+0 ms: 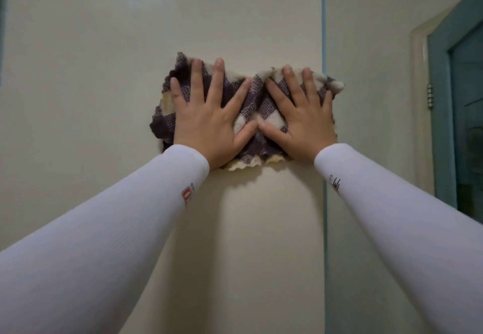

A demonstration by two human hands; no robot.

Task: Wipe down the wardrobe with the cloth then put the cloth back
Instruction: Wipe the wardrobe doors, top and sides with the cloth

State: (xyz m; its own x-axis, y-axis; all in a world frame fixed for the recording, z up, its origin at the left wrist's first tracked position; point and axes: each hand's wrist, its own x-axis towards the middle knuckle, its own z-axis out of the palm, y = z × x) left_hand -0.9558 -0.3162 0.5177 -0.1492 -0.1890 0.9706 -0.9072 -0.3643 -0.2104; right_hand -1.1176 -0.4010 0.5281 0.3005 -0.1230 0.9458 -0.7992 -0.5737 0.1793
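Observation:
A purple-and-cream checked cloth (257, 108) is spread flat against the pale cream wardrobe panel (130, 72), near its right edge. My left hand (209, 119) presses on the cloth's left half with fingers spread. Beside it my right hand (300, 121) presses on the right half, fingers spread too, thumbs nearly touching. The cloth's right corner pokes past the wardrobe's edge. Both arms wear white sleeves.
The wardrobe's right edge (324, 124) has a thin teal strip. Right of it is a pale wall (371, 72), then a teal door frame (441, 98) with a metal hinge (430, 97) and a dark glass door.

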